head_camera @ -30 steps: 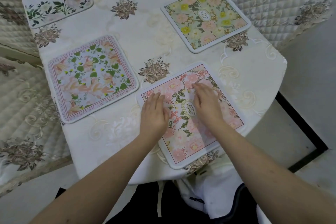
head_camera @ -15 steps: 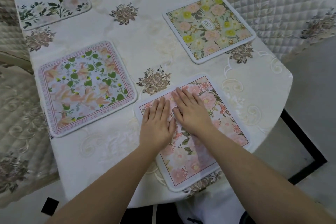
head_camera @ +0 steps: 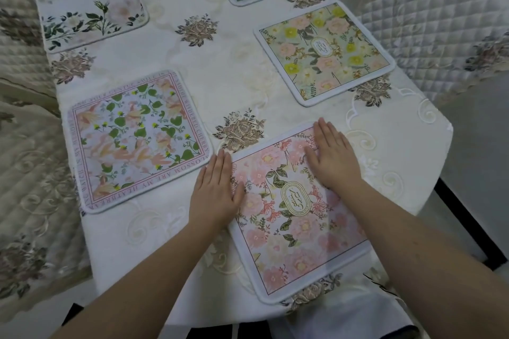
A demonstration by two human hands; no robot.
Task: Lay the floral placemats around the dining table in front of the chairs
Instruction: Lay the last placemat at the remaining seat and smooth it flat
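Embroidered tablecloth [head_camera: 225, 71], L hand [head_camera: 216, 190] & R hand [head_camera: 334, 157] flat on rounded-corner pink placemat [head_camera: 297, 234]

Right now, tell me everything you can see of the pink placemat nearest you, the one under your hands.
The pink placemat is a rounded-corner rectangle with a pale bound border, printed with pink blossoms, green leaves and a gold-rimmed oval emblem at its middle. It looks like thin, soft fabric. It lies flat on the tablecloth at the table's near end, turned at an angle to the edge. The left hand rests flat across its left border, partly on the cloth; the right hand lies flat on its far right corner.
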